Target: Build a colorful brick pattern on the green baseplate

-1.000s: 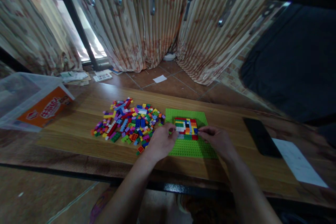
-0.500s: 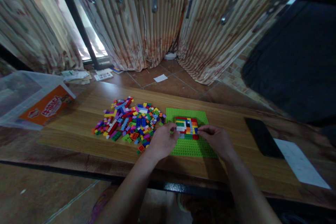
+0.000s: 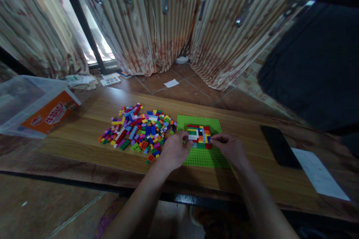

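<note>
A multicoloured toy-brick build [image 3: 199,133] sits on a green studded baseplate [image 3: 207,160]. My left hand [image 3: 177,149] is at the build's left edge, its thumb and forefinger closed on the side near some white bricks. From the right, my right hand [image 3: 228,146] pinches the opposite edge beside a blue brick. Whether a small loose piece is between the fingers of either hand is too small to tell. Left of the baseplate lies a spread pile of loose toy bricks [image 3: 137,129] in many colours.
The wooden table [image 3: 92,149] carries a clear plastic box [image 3: 39,86] with an orange label at far left. On the right lie a dark phone-like slab [image 3: 280,146] and a white paper sheet [image 3: 319,175]. Striped curtains [image 3: 140,26] hang behind.
Both hands stay almost in place at the build's two sides. My right hand has shifted very slightly left; the build looks the same.
</note>
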A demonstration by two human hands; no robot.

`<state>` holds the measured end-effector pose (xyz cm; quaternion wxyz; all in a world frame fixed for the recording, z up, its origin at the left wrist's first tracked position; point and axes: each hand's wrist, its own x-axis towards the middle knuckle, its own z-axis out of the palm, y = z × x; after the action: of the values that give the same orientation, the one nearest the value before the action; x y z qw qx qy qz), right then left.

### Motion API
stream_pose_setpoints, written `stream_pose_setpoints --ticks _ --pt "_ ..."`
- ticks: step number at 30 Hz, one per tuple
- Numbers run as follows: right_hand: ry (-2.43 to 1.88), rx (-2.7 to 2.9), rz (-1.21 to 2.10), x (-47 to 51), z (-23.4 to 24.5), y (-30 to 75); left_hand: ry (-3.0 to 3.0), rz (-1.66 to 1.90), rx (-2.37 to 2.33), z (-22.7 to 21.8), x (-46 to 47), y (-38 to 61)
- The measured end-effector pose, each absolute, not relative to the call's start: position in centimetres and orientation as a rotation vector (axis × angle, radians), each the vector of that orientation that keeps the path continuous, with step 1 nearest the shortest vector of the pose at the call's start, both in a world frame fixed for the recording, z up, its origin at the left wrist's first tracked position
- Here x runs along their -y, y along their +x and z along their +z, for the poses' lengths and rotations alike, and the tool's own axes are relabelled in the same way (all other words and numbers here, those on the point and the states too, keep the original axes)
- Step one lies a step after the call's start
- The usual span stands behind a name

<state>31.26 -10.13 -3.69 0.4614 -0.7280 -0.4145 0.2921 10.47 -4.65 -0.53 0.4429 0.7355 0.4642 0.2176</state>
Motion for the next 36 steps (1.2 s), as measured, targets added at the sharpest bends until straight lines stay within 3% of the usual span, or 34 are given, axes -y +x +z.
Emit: stream_pose_setpoints --ticks 9,17,27,36 --pt "-1.754 0.878 0.772 10.3 -2.3 31.6 1.832 0.544 -1.126 -0.5 4.5 10.1" --pt "-1.561 0.674 0.413 9.7 -1.0 31.0 1.716 0.801 -1.113 -0.7 2.7 8.6" --pt "-1.518 1.128 0.52 10.5 -0.4 24.1 1.072 1.404 -1.195 1.7 -0.1 5.1" --pt "-1.52 1.8 0.568 10.5 -1.8 20.3 0.978 1.434 -1.184 2.2 -0.2 3.3"
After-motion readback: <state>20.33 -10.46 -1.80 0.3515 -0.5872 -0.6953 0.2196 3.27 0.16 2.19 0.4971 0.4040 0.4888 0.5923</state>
